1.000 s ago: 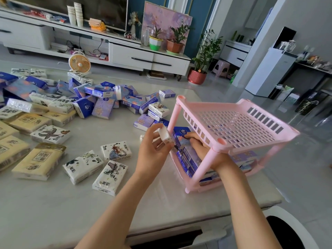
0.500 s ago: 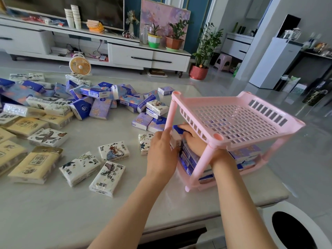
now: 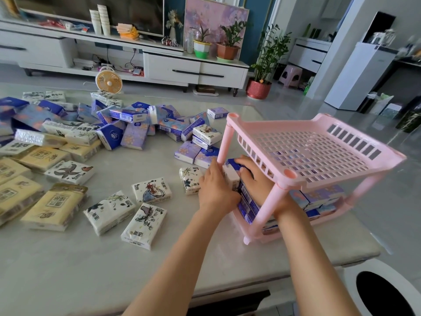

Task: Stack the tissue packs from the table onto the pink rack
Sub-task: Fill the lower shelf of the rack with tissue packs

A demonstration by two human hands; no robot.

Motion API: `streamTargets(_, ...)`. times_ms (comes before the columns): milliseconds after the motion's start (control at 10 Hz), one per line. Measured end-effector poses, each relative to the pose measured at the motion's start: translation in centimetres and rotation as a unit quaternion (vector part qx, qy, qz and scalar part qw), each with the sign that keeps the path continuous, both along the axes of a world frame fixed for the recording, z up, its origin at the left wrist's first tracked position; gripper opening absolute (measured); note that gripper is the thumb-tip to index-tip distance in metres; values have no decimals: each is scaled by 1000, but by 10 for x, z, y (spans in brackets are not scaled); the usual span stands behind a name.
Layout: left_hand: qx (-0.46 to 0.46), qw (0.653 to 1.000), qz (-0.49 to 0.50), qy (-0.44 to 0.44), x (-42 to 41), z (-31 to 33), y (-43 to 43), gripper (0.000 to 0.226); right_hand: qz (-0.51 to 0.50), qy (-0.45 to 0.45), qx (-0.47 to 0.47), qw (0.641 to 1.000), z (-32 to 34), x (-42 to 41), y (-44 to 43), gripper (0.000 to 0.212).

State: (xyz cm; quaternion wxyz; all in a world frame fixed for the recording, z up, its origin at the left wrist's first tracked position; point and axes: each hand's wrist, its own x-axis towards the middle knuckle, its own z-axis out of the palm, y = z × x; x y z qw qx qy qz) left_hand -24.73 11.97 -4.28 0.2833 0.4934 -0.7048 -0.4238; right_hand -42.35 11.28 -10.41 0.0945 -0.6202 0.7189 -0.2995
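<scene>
Seating one tissue pack [image 3: 231, 179] on edge in the lower tier: the job is likely going best with the push kept level and square to the row, so neighbours are not tipping.

- Loose packs [image 3: 136, 137] are lying on the table [image 3: 68, 270] left of the left hand [image 3: 216, 188]. One white printed pack [image 3: 190, 180] is sitting just beside its knuckles.
- Left hand is gripping the tissue pack's white end and pressing rightward, fingertips hidden.
- Right hand [image 3: 259, 179] is reaching under the top tier, fingers curling over the same pack's blue top.
- Pink rack [image 3: 319, 124] is standing right of both hands, its blue row [image 3: 248, 204] sitting under the right wrist.
</scene>
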Motion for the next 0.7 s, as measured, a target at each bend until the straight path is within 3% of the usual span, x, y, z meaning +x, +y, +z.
streamTargets(300, -10, 997, 59, -38, -3, 8, 0, 45, 0, -5, 4, 1000, -1, 4, -3, 41)
streamTargets(500, -13, 997, 67, -43, -4, 9, 6, 44, -11, 20, 17, 1000, 5, 12, 1, 43)
streamTargets(600, -13, 999, 29, -33, 3, 13, 10, 58, -22, 5, 30, 999, 11, 19, 6, 47)
streamTargets(700, -15, 1000, 5, -9, 17, 19, 13, 51, -15, -22, 15, 1000, 36, 45, 17, 47)
